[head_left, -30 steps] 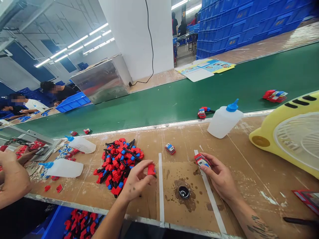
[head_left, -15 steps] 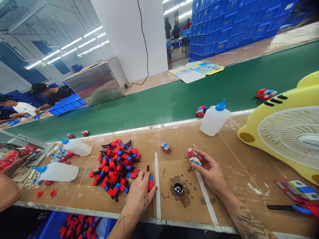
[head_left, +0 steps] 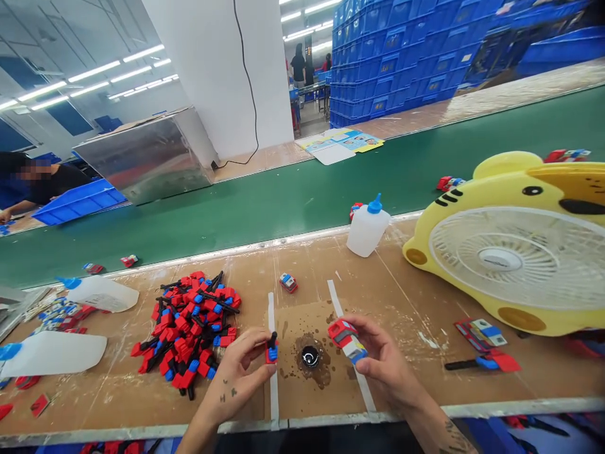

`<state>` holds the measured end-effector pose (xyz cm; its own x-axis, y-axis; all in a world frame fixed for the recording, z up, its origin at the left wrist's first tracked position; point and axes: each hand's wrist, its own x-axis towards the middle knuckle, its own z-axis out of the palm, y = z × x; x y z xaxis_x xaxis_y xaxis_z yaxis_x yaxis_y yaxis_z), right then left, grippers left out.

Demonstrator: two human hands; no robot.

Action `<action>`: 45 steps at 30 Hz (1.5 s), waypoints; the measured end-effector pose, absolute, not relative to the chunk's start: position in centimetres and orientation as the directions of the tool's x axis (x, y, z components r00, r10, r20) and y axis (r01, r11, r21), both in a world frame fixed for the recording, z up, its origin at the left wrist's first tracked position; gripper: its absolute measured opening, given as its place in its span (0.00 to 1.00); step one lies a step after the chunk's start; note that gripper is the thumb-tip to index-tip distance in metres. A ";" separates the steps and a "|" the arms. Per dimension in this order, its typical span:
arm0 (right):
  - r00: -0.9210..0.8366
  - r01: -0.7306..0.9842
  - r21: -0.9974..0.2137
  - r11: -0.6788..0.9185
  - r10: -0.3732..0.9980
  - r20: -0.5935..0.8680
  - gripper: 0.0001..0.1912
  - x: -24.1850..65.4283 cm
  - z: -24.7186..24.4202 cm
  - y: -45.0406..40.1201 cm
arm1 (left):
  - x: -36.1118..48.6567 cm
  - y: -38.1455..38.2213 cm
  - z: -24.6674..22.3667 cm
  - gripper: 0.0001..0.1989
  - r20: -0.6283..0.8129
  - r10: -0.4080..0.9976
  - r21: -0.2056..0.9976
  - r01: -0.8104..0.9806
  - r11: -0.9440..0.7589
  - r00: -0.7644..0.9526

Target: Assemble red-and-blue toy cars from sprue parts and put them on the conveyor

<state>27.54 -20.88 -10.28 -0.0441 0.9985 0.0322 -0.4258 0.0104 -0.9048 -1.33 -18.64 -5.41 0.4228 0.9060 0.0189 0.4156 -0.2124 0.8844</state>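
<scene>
Green conveyor belt (head_left: 283,211) stretches behind a red, blue and black plastic heap (head_left: 189,328), seemingly left to do. Right hand (head_left: 380,356) grips a blocky red-and-white plastic body (head_left: 347,340); left hand (head_left: 243,369) pinches a black-stemmed red-and-blue part (head_left: 271,354), unjoined. Small red-and-white pieces (head_left: 129,260) on the belt look done.

Ceiling tubes (head_left: 93,70) left of the white pillar (head_left: 222,75) are glowing brightly. Just beside the pillar, a metal box (head_left: 146,157) is reflecting softly; well in front of it, a black dish (head_left: 310,357) is glinting. Far right of the pillar, blue bins (head_left: 564,55) are blurring.
</scene>
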 end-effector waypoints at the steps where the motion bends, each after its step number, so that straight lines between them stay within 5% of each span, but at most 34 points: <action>1: -0.051 -0.428 -0.904 0.003 0.998 0.027 0.32 27.7 -10.4 -20.9 | -0.8 -18.6 -5.1 0.16 0.069 0.867 0.834 0.449 -0.322 0.493; 5: -0.026 -0.426 -0.905 -0.008 1.000 0.004 0.31 28.4 -11.5 -21.3 | 1.1 -18.1 -3.3 0.18 0.130 0.592 0.462 0.480 -0.746 0.795; 9: 0.004 -0.417 -0.909 -0.015 1.000 -0.019 0.29 29.0 -12.3 -22.1 | 2.6 -17.5 -1.8 0.18 0.039 0.371 0.149 0.362 -0.920 0.928; 18: 0.028 -0.397 -0.918 -0.022 0.999 -0.037 0.29 29.2 -12.9 -22.9 | 4.6 -16.7 -2.1 0.11 -0.006 0.265 0.013 0.265 -0.964 0.964; 22: 0.015 -0.388 -0.921 -0.009 1.000 -0.016 0.30 29.0 -12.7 -23.1 | 4.1 -16.8 -2.5 0.17 -0.032 0.331 0.144 0.332 -0.932 0.943; 26: 0.046 -0.328 -0.945 -0.011 0.999 -0.028 0.33 28.2 -13.0 -23.5 | 3.2 -17.3 -3.4 0.21 0.065 0.599 0.576 0.460 -0.676 0.798; 30: 0.034 -0.081 -0.995 0.051 0.998 0.049 0.29 27.2 -13.1 -23.4 | 3.1 -18.2 -4.9 0.17 0.119 0.839 0.894 0.310 -0.323 0.532; 34: -0.024 0.185 -0.961 0.204 0.979 0.203 0.27 26.5 -12.0 -22.8 | 3.6 -18.5 -5.1 0.14 0.075 0.882 0.953 0.226 -0.201 0.466; 40: -0.157 0.379 -0.807 0.453 0.891 0.426 0.27 25.9 -9.6 -22.0 | 3.8 -18.0 -4.2 0.17 0.089 0.863 0.887 0.355 -0.296 0.497; 45: -0.119 0.500 -0.703 0.506 0.844 0.523 0.26 24.8 -7.5 -21.2 | 6.2 -19.3 -6.4 0.21 0.103 0.963 0.943 0.283 -0.174 0.249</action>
